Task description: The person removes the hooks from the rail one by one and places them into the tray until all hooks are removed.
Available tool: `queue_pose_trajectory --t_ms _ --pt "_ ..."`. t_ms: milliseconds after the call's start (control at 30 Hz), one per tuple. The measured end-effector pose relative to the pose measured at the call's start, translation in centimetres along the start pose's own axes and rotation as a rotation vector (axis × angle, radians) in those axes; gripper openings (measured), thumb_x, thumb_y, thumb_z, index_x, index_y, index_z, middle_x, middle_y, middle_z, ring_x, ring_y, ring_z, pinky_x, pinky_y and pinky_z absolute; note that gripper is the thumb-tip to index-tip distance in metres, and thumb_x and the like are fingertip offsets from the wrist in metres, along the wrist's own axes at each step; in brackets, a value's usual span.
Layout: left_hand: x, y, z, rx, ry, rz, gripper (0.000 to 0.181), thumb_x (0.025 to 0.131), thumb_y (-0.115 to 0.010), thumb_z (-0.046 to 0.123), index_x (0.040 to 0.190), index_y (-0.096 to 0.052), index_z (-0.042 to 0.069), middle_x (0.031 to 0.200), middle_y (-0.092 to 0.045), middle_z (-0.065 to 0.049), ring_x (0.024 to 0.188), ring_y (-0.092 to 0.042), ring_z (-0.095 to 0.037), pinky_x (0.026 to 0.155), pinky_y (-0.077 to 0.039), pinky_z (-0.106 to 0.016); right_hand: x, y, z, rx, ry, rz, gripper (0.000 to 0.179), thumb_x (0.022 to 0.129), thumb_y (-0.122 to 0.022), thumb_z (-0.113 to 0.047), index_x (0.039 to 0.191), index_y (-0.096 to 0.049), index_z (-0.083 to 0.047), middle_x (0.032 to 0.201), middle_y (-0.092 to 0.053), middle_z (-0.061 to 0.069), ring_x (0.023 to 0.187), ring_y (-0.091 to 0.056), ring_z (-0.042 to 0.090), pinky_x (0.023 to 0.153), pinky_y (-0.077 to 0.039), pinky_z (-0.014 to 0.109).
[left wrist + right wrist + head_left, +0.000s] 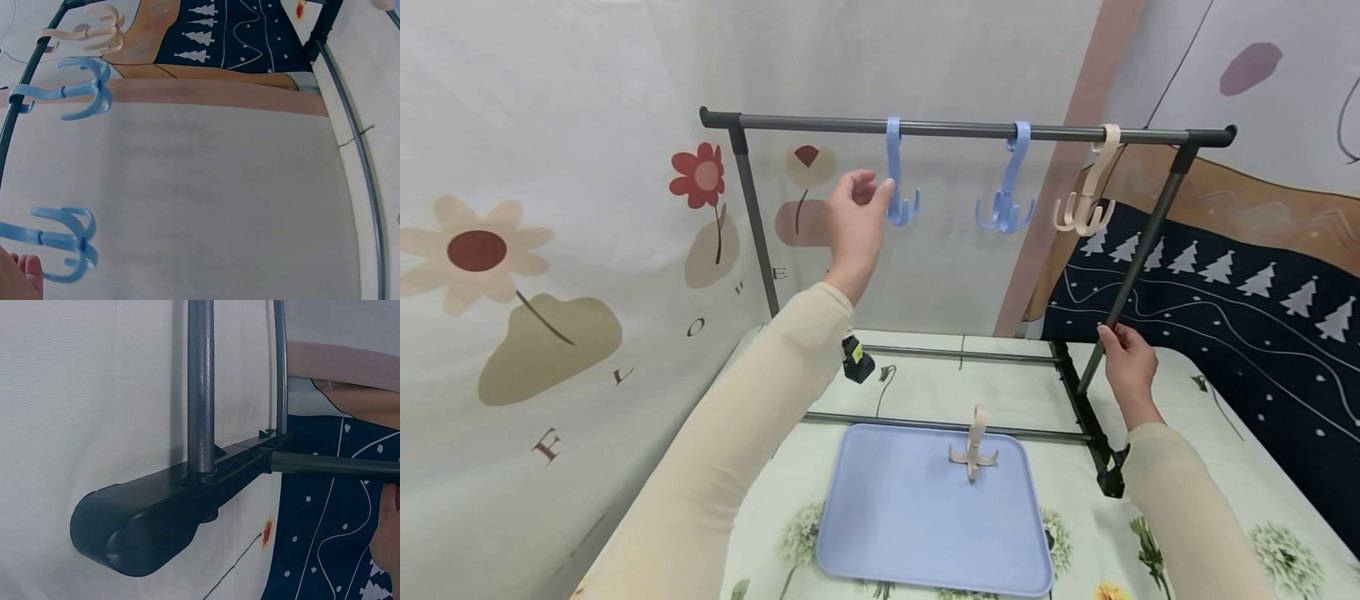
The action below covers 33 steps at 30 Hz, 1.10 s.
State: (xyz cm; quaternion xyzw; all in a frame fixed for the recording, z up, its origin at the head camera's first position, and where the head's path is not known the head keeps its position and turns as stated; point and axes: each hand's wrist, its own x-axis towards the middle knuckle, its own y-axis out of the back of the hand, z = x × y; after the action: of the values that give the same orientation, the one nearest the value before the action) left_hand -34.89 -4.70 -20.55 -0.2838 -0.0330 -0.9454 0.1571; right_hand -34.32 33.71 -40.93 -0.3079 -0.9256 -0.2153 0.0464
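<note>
Beside the left blue hook (894, 158) is my left hand (857, 225), its thumb tip overlapping the stem's edge in the head view. In the left wrist view the loosely bent fingers (32, 270) lie alongside that hook, not wrapped round it. The hook hangs from the top bar (955, 128) of a dark garment rack. Farther right on the bar hang a second blue hook (1012, 171) and a beige hook (1097, 183). My right hand (1129, 362) grips the rack's right post (1150, 225) low down, with thumb and fingers round it.
A blue tray (917, 525) lies on the floral cloth in front of the rack, with another beige hook (973, 450) on it. The rack's base bars (925, 423) and black right foot (1108, 479) stand behind and beside the tray. Printed fabric (587, 150) hangs around.
</note>
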Motion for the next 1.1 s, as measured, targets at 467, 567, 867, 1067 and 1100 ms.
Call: queue_pose_trajectory --t_ms 467,567,867,1067,1100 --pt "2.0 -2.5 1.8 0.208 0.07 0.096 0.032 0.093 -0.071 0.022 0.119 -0.065 0.005 0.104 -0.065 -0.007 0.094 -0.059 -0.017 0.08 -0.049 -0.027 0.0 0.1 -0.2 0.018 -0.02 -0.015 0.054 0.099 -0.054 -0.049 0.134 -0.061 -0.009 0.119 -0.064 0.004 0.092 -0.057 0.003 0.096 -0.047 0.036" --pt "2.2 -2.9 1.8 0.232 0.076 0.112 0.031 0.092 -0.072 0.021 0.118 -0.066 0.004 0.103 -0.066 -0.007 0.093 -0.061 -0.018 0.08 -0.048 -0.027 0.0 0.1 -0.1 0.019 -0.017 -0.013 0.055 0.099 -0.054 -0.051 0.133 -0.061 -0.009 0.114 -0.064 0.001 0.09 -0.056 0.0 0.094 -0.047 0.035" --pt "2.7 -3.7 1.6 0.278 0.063 0.143 0.027 0.093 -0.071 0.016 0.115 -0.067 0.002 0.102 -0.067 -0.009 0.091 -0.06 -0.019 0.079 -0.048 -0.028 0.1 0.1 0.0 0.031 -0.027 -0.017 0.055 0.098 -0.055 -0.051 0.132 -0.061 -0.008 0.113 -0.064 0.0 0.092 -0.057 0.003 0.095 -0.047 0.034" --pt "3.0 -4.1 1.2 0.305 0.044 0.161 0.023 0.092 -0.071 0.015 0.111 -0.069 0.001 0.098 -0.069 -0.01 0.088 -0.061 -0.021 0.078 -0.049 -0.03 0.0 0.1 -0.1 0.042 -0.036 -0.02 0.056 0.098 -0.054 -0.051 0.133 -0.06 -0.008 0.119 -0.063 0.004 0.096 -0.058 0.006 0.098 -0.047 0.036" --pt "3.1 -4.1 1.2 0.312 0.042 0.163 0.023 0.092 -0.071 0.015 0.11 -0.069 0.001 0.098 -0.069 -0.01 0.088 -0.062 -0.021 0.078 -0.049 -0.03 0.0 0.1 -0.1 0.042 -0.035 -0.018 0.056 0.098 -0.054 -0.051 0.133 -0.061 -0.008 0.119 -0.063 0.003 0.096 -0.058 0.005 0.097 -0.047 0.035"
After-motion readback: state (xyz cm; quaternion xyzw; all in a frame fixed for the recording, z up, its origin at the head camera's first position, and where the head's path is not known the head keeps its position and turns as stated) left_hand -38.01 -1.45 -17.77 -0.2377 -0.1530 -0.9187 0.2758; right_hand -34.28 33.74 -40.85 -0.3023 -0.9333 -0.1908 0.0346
